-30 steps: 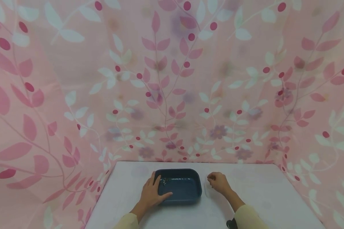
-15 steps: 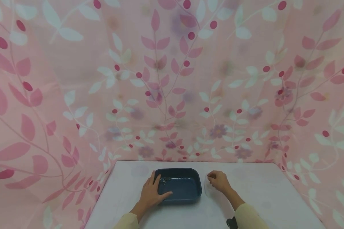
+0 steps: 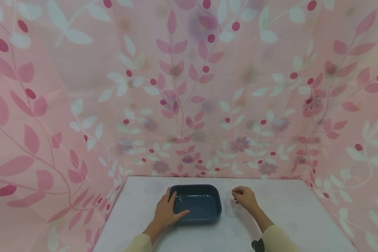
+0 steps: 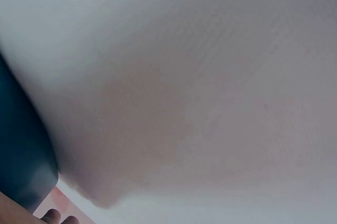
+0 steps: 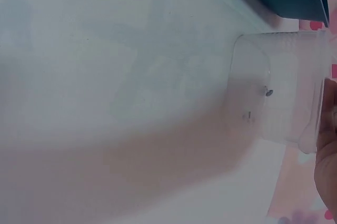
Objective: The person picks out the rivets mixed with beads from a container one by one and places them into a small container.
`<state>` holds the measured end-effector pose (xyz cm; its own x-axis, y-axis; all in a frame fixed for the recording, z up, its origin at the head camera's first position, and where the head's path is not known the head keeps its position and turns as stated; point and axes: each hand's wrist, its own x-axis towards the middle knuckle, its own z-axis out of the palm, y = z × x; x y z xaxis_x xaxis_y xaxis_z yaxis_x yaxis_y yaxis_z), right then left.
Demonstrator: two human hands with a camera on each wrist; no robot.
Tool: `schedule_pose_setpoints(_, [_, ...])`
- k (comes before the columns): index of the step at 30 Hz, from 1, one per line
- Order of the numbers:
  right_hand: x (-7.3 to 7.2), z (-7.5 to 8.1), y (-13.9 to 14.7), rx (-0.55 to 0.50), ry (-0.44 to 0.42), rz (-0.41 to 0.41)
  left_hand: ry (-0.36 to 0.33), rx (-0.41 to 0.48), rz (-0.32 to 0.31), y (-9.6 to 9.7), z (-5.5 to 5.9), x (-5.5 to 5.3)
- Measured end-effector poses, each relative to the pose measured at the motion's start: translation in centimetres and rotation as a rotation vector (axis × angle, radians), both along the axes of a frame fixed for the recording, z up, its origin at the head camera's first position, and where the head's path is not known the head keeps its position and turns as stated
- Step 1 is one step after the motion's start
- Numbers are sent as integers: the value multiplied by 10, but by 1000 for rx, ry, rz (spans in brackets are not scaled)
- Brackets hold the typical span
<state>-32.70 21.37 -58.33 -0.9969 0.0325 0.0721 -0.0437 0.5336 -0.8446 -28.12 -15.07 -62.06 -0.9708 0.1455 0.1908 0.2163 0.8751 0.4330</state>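
Observation:
A dark blue rectangular dish (image 3: 204, 209) stands on the table, with a small cluster of shiny metallic bits (image 3: 181, 199) at its back left. My left hand (image 3: 165, 212) rests spread over the dish's left side, fingers along the rim and thumb across the front edge. Just right of the dish is a clear plastic tub (image 3: 230, 210). Over it my right hand (image 3: 247, 198) bends down with curled fingers; I cannot tell whether they pinch anything. In the right wrist view, a few tiny dark pieces (image 5: 269, 92) show through the tub's wall, and my hand is at its rim.
A white-covered table (image 3: 296, 213) carries the dish and tub. Pink leaf-patterned cloth (image 3: 189, 87) encloses the back and both sides. A dark device (image 3: 258, 245) shows by my right sleeve.
My right hand has shifted slightly right, away from the tub's left side, exposing more of the tub. The left hand and the dish keep their places.

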Motion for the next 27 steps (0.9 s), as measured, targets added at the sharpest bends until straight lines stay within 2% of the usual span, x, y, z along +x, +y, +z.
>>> schedule_pose_setpoints(8, [0,-4,-3,35,2,5,20,10,-1,2,1,1])
schedule_pose_setpoints(18, [-1,-3,-10,102,13,37,24,14,10,3,2,2])
schedule_pose_setpoints(21, [0,-3,-11,130,20,30,24,-2,9,3,3,3])
schedule_pose_setpoints(27, [3,-4,-10,157,19,37,67,-34,5,1,1,3])
